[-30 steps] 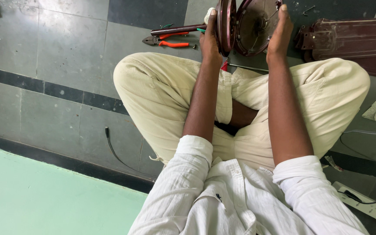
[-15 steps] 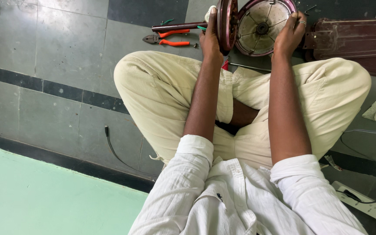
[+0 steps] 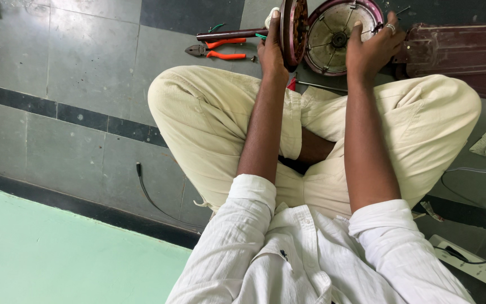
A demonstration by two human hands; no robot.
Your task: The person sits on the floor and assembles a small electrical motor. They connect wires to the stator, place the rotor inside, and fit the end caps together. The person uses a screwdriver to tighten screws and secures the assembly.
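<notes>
The floor [image 3: 85,67] of grey tiles carries everything; the person sits cross-legged on it. A dark maroon fan blade [image 3: 457,48] lies to the right. The round motor housing [image 3: 341,34], open side up, rests tilted above the knees, and the right hand [image 3: 372,48] has its grip closed over the rim. The left hand [image 3: 271,53] clasps the flat motor core [image 3: 292,28], standing on edge beside it. Orange-handled pliers [image 3: 217,52] lie apart. On edge, the heavy core could roll or slip, pinching fingers against the housing.
</notes>
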